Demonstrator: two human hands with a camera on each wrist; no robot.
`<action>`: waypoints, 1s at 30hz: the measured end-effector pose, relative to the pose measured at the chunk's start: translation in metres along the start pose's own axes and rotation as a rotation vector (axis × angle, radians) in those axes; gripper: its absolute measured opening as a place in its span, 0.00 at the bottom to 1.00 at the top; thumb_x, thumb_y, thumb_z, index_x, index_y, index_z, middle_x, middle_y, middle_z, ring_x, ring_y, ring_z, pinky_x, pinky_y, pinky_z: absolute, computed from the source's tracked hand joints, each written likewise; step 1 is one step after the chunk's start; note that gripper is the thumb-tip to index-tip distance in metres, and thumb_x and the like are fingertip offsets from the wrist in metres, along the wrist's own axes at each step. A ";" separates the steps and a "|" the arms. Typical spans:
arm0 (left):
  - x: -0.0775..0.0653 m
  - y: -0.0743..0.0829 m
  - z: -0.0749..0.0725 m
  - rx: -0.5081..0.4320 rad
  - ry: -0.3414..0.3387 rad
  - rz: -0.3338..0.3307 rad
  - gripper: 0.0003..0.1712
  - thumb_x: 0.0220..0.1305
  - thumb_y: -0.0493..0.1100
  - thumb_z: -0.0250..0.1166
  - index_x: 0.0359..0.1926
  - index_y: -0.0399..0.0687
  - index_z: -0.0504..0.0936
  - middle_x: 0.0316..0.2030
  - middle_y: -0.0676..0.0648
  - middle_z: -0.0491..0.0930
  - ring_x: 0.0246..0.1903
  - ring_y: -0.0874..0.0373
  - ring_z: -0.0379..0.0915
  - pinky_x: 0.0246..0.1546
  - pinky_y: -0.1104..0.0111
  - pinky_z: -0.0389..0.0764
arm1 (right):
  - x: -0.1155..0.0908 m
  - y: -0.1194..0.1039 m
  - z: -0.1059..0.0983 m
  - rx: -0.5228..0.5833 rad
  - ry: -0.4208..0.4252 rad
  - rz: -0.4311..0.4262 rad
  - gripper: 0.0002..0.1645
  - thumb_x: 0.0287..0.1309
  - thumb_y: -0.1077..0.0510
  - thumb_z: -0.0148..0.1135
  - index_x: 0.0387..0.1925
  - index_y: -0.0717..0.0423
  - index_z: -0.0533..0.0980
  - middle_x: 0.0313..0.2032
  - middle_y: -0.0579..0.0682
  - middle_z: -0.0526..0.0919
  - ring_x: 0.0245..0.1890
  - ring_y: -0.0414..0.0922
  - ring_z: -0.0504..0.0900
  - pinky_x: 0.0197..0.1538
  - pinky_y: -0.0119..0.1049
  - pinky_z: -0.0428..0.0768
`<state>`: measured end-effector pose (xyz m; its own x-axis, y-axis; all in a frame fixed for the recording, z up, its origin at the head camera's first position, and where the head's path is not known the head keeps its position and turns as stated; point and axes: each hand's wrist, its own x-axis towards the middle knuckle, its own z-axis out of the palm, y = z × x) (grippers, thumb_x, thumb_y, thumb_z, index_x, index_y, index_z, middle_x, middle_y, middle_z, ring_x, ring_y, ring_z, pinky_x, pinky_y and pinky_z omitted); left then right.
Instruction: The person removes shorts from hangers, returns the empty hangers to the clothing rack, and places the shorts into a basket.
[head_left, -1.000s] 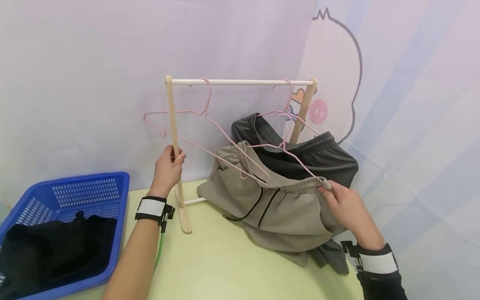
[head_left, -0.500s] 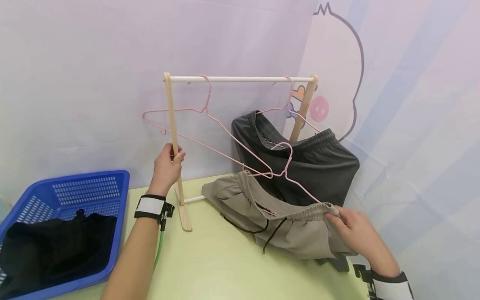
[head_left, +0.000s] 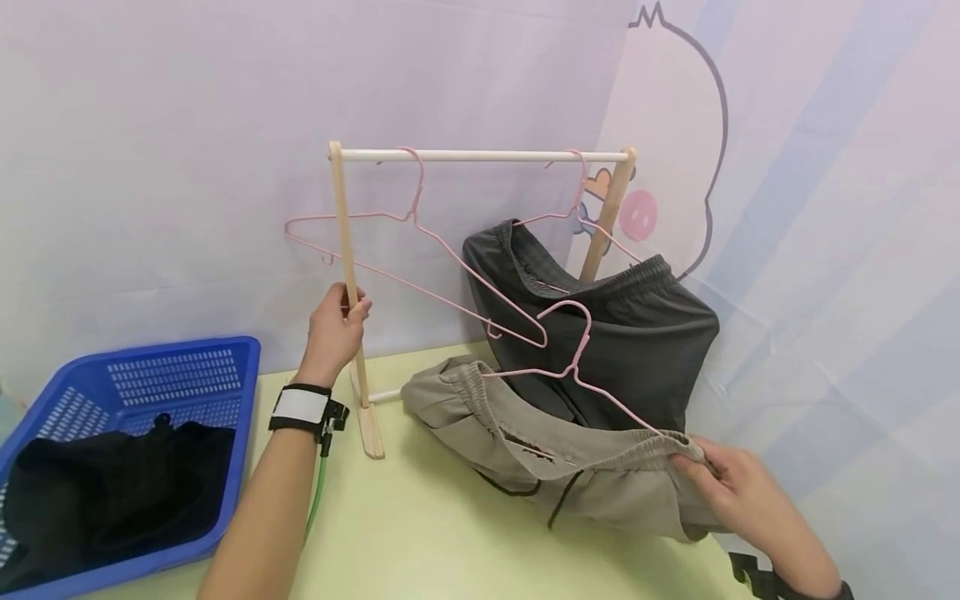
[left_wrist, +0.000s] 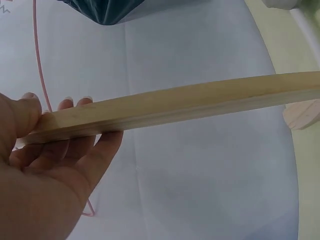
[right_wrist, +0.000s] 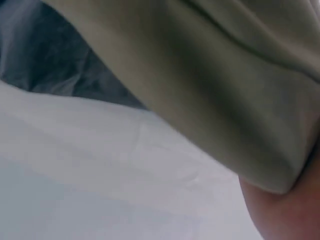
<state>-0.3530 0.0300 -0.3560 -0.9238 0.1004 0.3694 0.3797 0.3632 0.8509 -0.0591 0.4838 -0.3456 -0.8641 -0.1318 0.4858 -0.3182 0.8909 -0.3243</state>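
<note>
My left hand (head_left: pixel 334 333) grips the left wooden post (head_left: pixel 346 242) of a small clothes rack; in the left wrist view its thumb and fingers wrap the post (left_wrist: pixel 180 102). With my right hand (head_left: pixel 738 492) I pinch the right end of the waistband of beige drawstring shorts (head_left: pixel 615 500). A pink hanger (head_left: pixel 576 367) sits inside that waistband, its hook free of the rack's white bar (head_left: pixel 495 156). Behind hang dark grey shorts (head_left: pixel 615 358) on another pink hanger (head_left: pixel 577 179). In the right wrist view beige cloth (right_wrist: pixel 200 90) hides most of the hand.
A bare pink hanger (head_left: pixel 414 212) hangs from the bar's left part. At the left stands a blue basket (head_left: pixel 251 417) with black clothing (head_left: pixel 120 483) in it. The rack's foot (head_left: pixel 371 433) rests on the pale green table (head_left: pixel 390 533), against a printed backdrop.
My right hand has moved down, right and nearer, bringing the beige shorts and their hanger away from the rack and the dark shorts. My left hand keeps its grip on the post.
</note>
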 end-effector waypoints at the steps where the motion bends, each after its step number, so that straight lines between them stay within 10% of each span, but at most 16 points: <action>1: 0.000 -0.001 -0.001 0.001 0.002 0.000 0.16 0.82 0.45 0.54 0.58 0.36 0.72 0.50 0.34 0.79 0.52 0.40 0.80 0.44 0.48 0.80 | 0.003 -0.003 0.000 0.006 0.001 -0.013 0.16 0.62 0.68 0.69 0.44 0.44 0.85 0.29 0.33 0.82 0.25 0.29 0.71 0.31 0.22 0.68; 10: -0.008 0.000 -0.019 0.042 -0.066 -0.037 0.33 0.78 0.49 0.59 0.75 0.38 0.63 0.69 0.32 0.70 0.68 0.35 0.69 0.60 0.42 0.77 | 0.027 -0.024 0.006 0.088 0.016 -0.105 0.21 0.59 0.70 0.70 0.33 0.37 0.76 0.21 0.30 0.62 0.20 0.26 0.61 0.24 0.22 0.63; 19: -0.071 0.066 -0.088 0.080 -0.058 0.135 0.22 0.80 0.48 0.55 0.67 0.47 0.79 0.65 0.42 0.78 0.66 0.41 0.72 0.65 0.42 0.72 | 0.055 -0.034 0.013 0.132 0.024 -0.179 0.23 0.57 0.70 0.71 0.29 0.37 0.74 0.19 0.31 0.59 0.18 0.26 0.58 0.21 0.22 0.62; 26: -0.116 0.099 -0.111 0.232 -0.325 0.159 0.31 0.80 0.60 0.53 0.76 0.54 0.69 0.69 0.46 0.74 0.72 0.43 0.64 0.61 0.39 0.75 | 0.091 -0.049 0.011 0.171 0.008 -0.305 0.24 0.55 0.71 0.72 0.30 0.37 0.75 0.19 0.30 0.60 0.18 0.24 0.57 0.22 0.20 0.61; 30: -0.129 0.107 -0.120 0.295 -0.370 0.143 0.33 0.76 0.59 0.60 0.75 0.52 0.69 0.67 0.46 0.76 0.68 0.45 0.69 0.59 0.43 0.78 | 0.109 -0.060 0.008 0.211 -0.005 -0.344 0.22 0.57 0.71 0.71 0.30 0.38 0.75 0.19 0.33 0.60 0.18 0.24 0.56 0.22 0.21 0.60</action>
<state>-0.1877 -0.0551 -0.2678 -0.8394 0.4707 0.2717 0.5229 0.5630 0.6400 -0.1375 0.4126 -0.2800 -0.6947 -0.4091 0.5916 -0.6618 0.6857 -0.3030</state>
